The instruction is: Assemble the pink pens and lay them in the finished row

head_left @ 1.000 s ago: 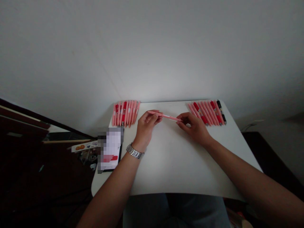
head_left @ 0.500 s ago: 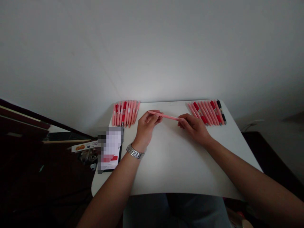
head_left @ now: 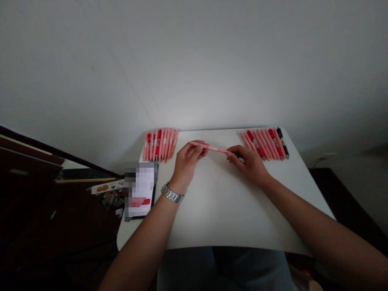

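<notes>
A pink pen [head_left: 217, 149] is held almost level above the white table, a small white label showing on its barrel. My left hand [head_left: 190, 155] pinches it near its left end, thumb and fingers closed. At its right end, the thumb and fingertips of my right hand [head_left: 247, 162] are closed on it. Behind my left hand lies a row of pens [head_left: 160, 144], mostly pink with some red, several with white labels. Beyond my right hand is another row of pens [head_left: 265, 143], pink and red with a black one at the right.
A tablet or phone [head_left: 141, 194], partly pixelated, lies at the left edge of the white table [head_left: 227, 214]. The table's back edge meets a pale wall [head_left: 197, 72]. Left of the table, a box with orange pictures [head_left: 106, 187] and clutter sit lower down.
The pen has turned about its length between my fingers, so its white label now faces me. Both hands stay in nearly the same place.
</notes>
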`<state>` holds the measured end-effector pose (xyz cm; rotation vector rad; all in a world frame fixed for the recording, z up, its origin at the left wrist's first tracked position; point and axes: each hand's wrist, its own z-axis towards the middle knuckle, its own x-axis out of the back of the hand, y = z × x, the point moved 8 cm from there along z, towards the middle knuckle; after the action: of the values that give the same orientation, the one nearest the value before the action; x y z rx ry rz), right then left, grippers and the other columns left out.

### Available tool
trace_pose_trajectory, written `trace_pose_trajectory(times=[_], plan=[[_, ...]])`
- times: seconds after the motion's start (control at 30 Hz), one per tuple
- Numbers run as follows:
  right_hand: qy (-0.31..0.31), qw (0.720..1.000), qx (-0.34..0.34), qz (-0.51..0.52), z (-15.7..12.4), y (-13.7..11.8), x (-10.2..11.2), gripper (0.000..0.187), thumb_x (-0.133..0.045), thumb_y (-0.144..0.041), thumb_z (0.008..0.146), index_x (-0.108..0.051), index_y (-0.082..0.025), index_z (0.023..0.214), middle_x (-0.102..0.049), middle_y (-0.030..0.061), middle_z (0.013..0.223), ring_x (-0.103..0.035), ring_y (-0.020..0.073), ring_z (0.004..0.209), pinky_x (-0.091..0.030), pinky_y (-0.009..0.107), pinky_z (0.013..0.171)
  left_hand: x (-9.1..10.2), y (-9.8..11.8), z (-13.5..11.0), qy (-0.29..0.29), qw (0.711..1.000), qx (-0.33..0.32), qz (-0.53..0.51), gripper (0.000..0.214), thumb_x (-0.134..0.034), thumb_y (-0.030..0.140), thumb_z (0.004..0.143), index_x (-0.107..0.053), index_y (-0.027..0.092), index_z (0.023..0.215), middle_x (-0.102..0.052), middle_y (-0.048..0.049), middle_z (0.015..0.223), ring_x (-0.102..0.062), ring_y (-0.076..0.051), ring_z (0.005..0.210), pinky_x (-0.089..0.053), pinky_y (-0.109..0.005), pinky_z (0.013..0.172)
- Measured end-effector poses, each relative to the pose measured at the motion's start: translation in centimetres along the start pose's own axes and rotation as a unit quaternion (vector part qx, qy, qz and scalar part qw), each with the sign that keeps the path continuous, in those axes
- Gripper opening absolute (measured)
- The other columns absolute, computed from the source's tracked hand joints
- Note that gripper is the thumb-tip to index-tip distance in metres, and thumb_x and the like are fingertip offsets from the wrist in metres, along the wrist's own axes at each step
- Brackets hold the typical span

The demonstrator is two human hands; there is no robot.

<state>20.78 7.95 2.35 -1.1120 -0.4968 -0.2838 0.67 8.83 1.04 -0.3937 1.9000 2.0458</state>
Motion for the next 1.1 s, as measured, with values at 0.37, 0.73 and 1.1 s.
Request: trace_pose_trajectory(times=[0.37, 0.73, 1.1], plan=[[0.005, 1.0, 0.011, 0.022, -0.05, -0.09, 0.0, 0.034, -0.06, -0.05, 0.096, -0.064, -0.022, 0.115, -0.07, 0.005, 0.088, -0.067, 0.0179, 0.076, -0.055, 0.031, 0.068, 0.09, -0.15, 0.04, 0.002, 1.0, -0.003, 0.008, 0.028, -0.08, 0.039, 0.083, -0.073, 0.018, 0.101, -0.074, -0.0067, 0.102, -0.071, -0.015, 0.093, -0.059, -0.031, 0.09], [0.008, 0.999, 0.01, -0.03, -0.02, -0.03, 0.13, 0.029, -0.057, -0.048, 0.098, -0.066, -0.021, 0.099, -0.063, 0.0022, 0.074, -0.056, 0.0162, 0.064, -0.043, 0.03, 0.057, -0.02, -0.09, 0.0, -0.005, 1.0, -0.001, 0.008, 0.027, -0.08, 0.039, 0.082, -0.075, 0.019, 0.099, -0.073, -0.0057, 0.099, -0.07, -0.015, 0.092, -0.059, -0.03, 0.09], [0.006, 1.0, 0.015, -0.013, 0.02, -0.07, 0.08, 0.03, -0.06, -0.044, 0.097, -0.065, -0.02, 0.114, -0.066, 0.0037, 0.084, -0.059, 0.0158, 0.068, -0.046, 0.029, 0.061, -0.13, 0.08, -0.03, -0.008, 1.0, -0.006, 0.012, 0.026, -0.079, 0.039, 0.084, -0.073, 0.018, 0.098, -0.073, -0.0051, 0.097, -0.07, -0.014, 0.091, -0.059, -0.029, 0.089]])
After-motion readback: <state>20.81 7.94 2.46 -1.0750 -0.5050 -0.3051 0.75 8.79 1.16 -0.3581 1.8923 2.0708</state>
